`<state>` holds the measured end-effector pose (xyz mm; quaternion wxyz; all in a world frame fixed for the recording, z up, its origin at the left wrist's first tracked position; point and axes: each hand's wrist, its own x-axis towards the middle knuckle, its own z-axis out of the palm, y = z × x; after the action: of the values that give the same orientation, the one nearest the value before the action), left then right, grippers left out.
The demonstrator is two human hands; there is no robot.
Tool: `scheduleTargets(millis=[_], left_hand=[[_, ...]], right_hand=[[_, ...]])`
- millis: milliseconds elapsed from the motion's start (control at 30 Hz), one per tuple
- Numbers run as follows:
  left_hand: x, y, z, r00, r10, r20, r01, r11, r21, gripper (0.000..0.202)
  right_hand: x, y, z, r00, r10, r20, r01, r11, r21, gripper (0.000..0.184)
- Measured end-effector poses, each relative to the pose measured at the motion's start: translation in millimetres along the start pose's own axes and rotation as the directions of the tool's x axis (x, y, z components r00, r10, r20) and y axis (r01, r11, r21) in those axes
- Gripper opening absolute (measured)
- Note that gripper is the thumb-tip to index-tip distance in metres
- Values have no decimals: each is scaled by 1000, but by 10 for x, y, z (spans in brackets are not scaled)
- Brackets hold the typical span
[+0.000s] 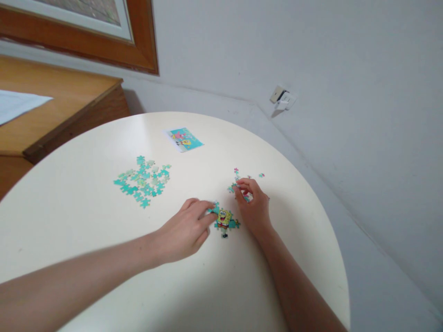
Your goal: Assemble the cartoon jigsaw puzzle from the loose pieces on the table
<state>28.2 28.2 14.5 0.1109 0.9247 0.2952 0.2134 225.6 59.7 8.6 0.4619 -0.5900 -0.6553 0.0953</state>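
A small joined cluster of puzzle pieces [224, 219] with a yellow cartoon figure lies on the round cream table [104, 258]. My left hand [185, 230] reaches in from the left, its fingertips pinched on a teal puzzle piece [213, 210] at the cluster's upper left edge. My right hand [254, 207] rests just right of the cluster, fingers curled over a few loose pieces [232, 188]; I cannot make out what they pinch.
A pile of several loose teal pieces [141, 181] lies left of centre. A small reference picture card [183, 139] sits further back. A few stray pieces [261, 175] lie beyond my right hand. A wooden desk [62, 106] stands at the left, a wall socket [282, 97] behind.
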Motion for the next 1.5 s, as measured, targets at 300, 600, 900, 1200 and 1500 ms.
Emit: scheduleTargets(millis=[300, 600, 900, 1200, 1500], left_hand=[[15, 9, -3, 1000, -6, 5, 6, 1000, -2, 27], [-2, 16, -19, 999, 46, 20, -48, 990, 135, 22], [-9, 80, -12, 991, 127, 33, -130, 936, 328, 20], [-17, 76, -10, 993, 115, 32, -119, 934, 336, 21], [-18, 82, -11, 994, 101, 41, -109, 932, 347, 21]], right_hand=[[-35, -89, 42, 991, 30, 128, -52, 984, 168, 13], [-99, -172, 147, 907, 79, 414, -215, 932, 291, 7], [-104, -135, 161, 909, 16, 417, -136, 956, 259, 7], [-65, -184, 98, 913, -71, 401, 19, 991, 131, 9], [-67, -194, 112, 898, -45, 438, 14, 997, 73, 10]])
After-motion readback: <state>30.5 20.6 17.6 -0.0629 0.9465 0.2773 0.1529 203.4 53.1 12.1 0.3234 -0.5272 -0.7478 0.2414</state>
